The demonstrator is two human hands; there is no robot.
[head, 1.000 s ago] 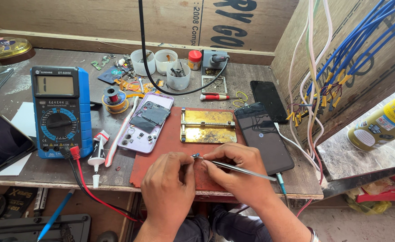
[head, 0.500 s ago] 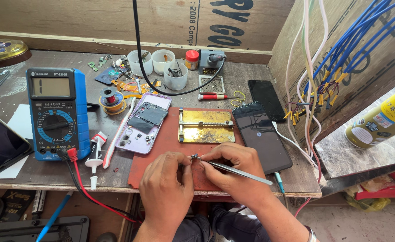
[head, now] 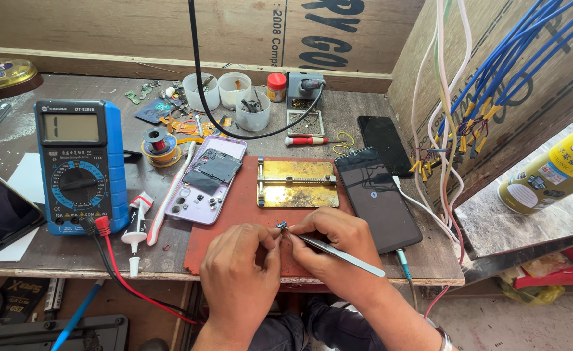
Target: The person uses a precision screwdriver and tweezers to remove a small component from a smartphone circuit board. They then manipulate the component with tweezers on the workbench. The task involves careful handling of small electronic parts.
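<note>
My left hand (head: 240, 273) and my right hand (head: 331, 246) meet over the front edge of a red work mat (head: 241, 195). My right hand grips silver tweezers (head: 342, 255) whose tips point left. A tiny dark part (head: 281, 226) sits at the tweezer tips, pinched by the fingertips of my left hand. Just beyond my hands lies a brass board holder (head: 297, 184). An opened lilac phone (head: 206, 182) lies back-side up at the mat's left edge.
A blue multimeter (head: 82, 162) with red and black leads lies at the left, with a small glue tube (head: 136, 229) beside it. A dark phone (head: 377, 198) on a cable lies right of the mat, another (head: 384, 144) behind it. White cups (head: 234, 91) and a solder spool (head: 158, 144) stand farther back.
Both hands stay together at the mat's front edge with only small finger shifts. The view has drifted slightly.
</note>
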